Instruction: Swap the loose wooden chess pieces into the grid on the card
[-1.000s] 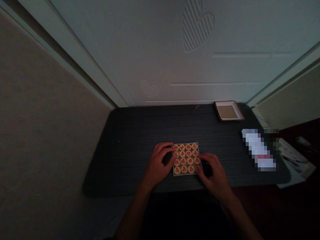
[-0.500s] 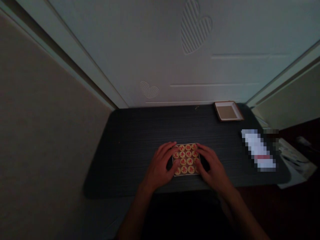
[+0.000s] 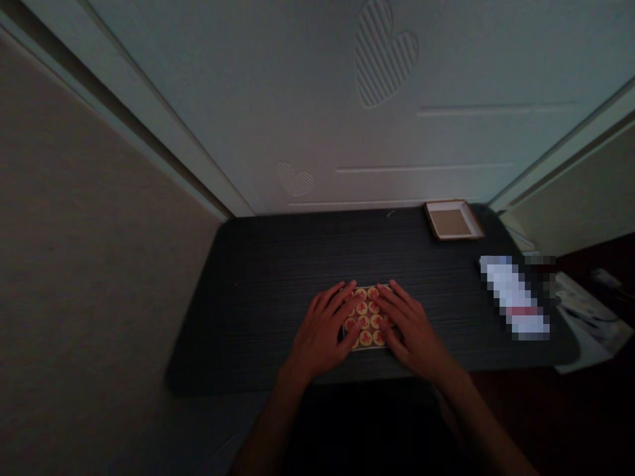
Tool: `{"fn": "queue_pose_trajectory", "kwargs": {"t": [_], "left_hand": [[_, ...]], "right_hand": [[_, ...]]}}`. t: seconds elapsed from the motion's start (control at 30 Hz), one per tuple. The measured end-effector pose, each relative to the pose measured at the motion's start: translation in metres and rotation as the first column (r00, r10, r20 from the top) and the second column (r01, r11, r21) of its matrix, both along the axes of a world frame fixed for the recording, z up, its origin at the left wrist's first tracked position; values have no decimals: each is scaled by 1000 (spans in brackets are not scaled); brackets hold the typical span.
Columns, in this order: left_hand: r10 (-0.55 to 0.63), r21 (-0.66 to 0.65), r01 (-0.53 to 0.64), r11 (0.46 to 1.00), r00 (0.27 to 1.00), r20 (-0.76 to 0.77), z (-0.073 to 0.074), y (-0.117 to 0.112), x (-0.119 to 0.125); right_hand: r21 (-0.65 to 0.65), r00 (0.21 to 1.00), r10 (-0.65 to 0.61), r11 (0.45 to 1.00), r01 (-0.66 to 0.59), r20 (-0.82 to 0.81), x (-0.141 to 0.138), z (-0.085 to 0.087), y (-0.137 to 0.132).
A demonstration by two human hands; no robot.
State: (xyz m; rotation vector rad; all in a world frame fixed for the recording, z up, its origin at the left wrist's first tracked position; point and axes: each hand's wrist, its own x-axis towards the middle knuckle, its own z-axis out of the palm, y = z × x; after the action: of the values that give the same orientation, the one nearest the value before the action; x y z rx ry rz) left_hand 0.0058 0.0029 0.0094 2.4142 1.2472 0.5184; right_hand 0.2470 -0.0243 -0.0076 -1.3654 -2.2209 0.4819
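Observation:
Several round xiangqi pieces [image 3: 366, 338] with red characters lie in rows inside a shallow box [image 3: 372, 348] near the table's front edge. From the left, my left hand [image 3: 321, 334] rests over the box, fingers spread and reaching onto the pieces. My right hand [image 3: 417, 336] lies over the right side in the same way, its fingers extended across the pieces and the far rim. Both hands are open, and they cover the outer columns of pieces. The middle pieces show between the hands.
The dark table [image 3: 262, 264] stands against a white door panel [image 3: 317, 119] with raised hearts. A shallow brown-edged tray or lid [image 3: 454, 223] sits at the back right. A pixelated white object [image 3: 513, 297] lies at the right edge, with a pale item [image 3: 590, 324] beyond it, below table level.
Both hands have shifted inward over the box. Their fingers now lie across more of the pieces instead of mostly at the sides. The box stays in place.

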Motion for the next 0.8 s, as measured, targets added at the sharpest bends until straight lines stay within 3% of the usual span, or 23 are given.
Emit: {"fn": "queue_pose_trajectory", "kwargs": {"t": [0.6, 0.8], "left_hand": [[-5, -3, 5, 1000, 1000, 21, 0, -1, -3], [23, -4, -23, 1000, 999, 41, 2, -1, -2]], "right_hand": [[39, 1000, -15, 999, 15, 22, -3, 1, -1], [38, 998, -38, 998, 40, -58, 0, -3, 0]]}}
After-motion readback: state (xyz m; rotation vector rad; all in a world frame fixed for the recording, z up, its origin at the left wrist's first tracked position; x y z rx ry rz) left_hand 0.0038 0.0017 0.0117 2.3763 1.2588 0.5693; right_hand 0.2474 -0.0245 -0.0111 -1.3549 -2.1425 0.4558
